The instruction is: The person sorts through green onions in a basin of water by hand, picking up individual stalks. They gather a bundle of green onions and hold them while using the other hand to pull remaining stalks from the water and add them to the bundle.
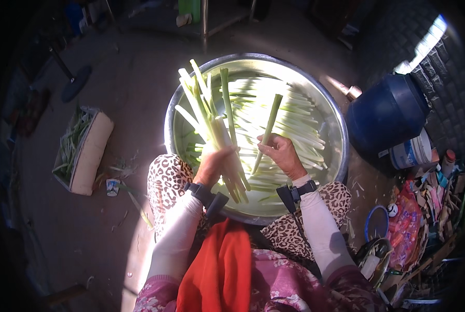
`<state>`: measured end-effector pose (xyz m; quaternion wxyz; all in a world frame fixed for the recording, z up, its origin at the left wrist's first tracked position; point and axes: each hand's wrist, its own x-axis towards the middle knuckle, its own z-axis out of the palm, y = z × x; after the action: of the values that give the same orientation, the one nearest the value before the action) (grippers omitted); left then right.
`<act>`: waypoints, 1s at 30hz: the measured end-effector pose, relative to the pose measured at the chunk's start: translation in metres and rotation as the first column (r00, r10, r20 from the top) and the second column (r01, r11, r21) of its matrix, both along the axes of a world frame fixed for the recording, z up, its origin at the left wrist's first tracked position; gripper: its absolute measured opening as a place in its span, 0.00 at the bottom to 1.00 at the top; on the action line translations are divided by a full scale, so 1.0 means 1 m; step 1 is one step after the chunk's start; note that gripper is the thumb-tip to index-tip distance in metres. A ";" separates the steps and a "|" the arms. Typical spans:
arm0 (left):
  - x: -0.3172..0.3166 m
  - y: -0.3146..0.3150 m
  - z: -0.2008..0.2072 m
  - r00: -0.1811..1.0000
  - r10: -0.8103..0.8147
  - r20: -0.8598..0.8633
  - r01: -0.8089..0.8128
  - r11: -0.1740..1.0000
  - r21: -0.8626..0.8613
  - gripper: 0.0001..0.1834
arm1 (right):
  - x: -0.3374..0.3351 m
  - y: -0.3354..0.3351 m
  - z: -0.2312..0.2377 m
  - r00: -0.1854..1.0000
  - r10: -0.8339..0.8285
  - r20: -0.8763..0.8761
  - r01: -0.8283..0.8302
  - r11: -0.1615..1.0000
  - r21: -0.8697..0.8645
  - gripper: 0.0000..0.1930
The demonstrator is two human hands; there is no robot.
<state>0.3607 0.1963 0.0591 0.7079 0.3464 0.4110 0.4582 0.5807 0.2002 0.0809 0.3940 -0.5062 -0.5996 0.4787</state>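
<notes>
A bundle of green onion stalks [214,127] stands upright in my left hand [211,165], with the fingers wrapped round it. Between the thumb and fingers of my right hand [282,155] is a single green onion stalk [272,118], tilted, its darker green end pointing up. Both hands hover over a wide metal basin [341,127] set between my knees. Many more pale stalks [300,117] lie side by side inside it, brightly lit by sun. The bundle covers part of the basin's left side.
To the left, a box of green leaf trimmings [101,140] stands on the floor near a small paper cup [112,187]. A blue barrel [388,112] and a white bucket [412,151] are at the right. Below them lies a heap of scraps and red plastic wrapping [405,218].
</notes>
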 end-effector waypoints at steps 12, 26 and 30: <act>0.001 0.000 -0.011 1.000 0.012 -0.006 -0.012 1.000 0.004 0.15 | 0.028 0.007 0.001 0.874 -0.204 -0.440 0.216 0.976 -0.023 0.18; 0.008 -0.002 -0.012 0.991 -0.135 0.014 0.131 0.980 0.149 0.17 | -0.042 0.006 -0.019 0.958 0.020 -0.285 -0.013 1.000 0.026 0.16; 0.011 -0.005 -0.007 0.985 -0.150 0.086 0.127 0.966 0.224 0.20 | -0.039 0.003 -0.018 0.954 0.045 -0.298 -0.034 0.999 0.042 0.27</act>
<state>0.3713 0.1917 0.0524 0.7161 0.4260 0.2962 0.4669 0.5422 0.2031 0.0631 0.4797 -0.4087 -0.5518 0.5462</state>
